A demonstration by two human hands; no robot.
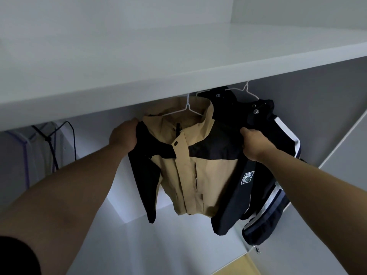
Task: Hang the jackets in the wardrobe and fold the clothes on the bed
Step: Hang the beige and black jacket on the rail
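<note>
A tan and black jacket [198,167] hangs on a white hanger [188,108] inside the white wardrobe, under its shelf [178,56]. My left hand [124,136] grips the jacket's left shoulder. My right hand [255,143] grips its right shoulder. Behind it to the right, a dark navy jacket with white stripes [278,195] hangs on a second white hanger [246,89]. The rail and the hanger hooks are hidden by the shelf.
At the left, under the shelf, hang several empty hangers [49,143], dark and purple. The wardrobe's white side wall [347,151] stands at the right. A white floor panel [158,245] lies below the jackets.
</note>
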